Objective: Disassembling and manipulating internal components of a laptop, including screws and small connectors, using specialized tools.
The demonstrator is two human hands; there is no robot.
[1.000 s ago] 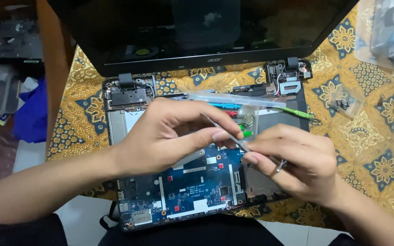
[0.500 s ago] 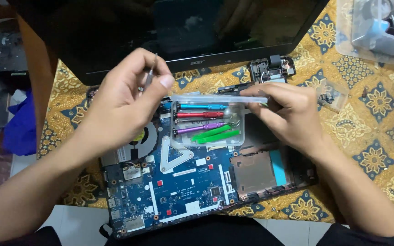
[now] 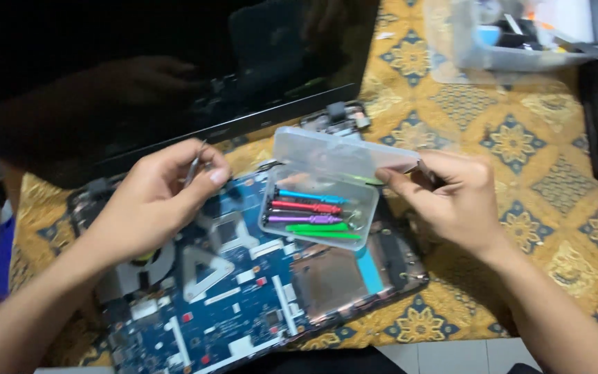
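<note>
Clear plastic tool case [image 3: 320,208] sits open on the laptop's exposed blue motherboard [image 3: 230,305]. Right hand [image 3: 451,201] pinches the raised lid's edge; left hand [image 3: 153,201], left of the case, is closed on a thin metal tool [image 3: 192,163]. Case looks light, stiff, slick: best held by rim. Inside: five plastic tools, counted — one blue, one red, one purple, two green.
</note>
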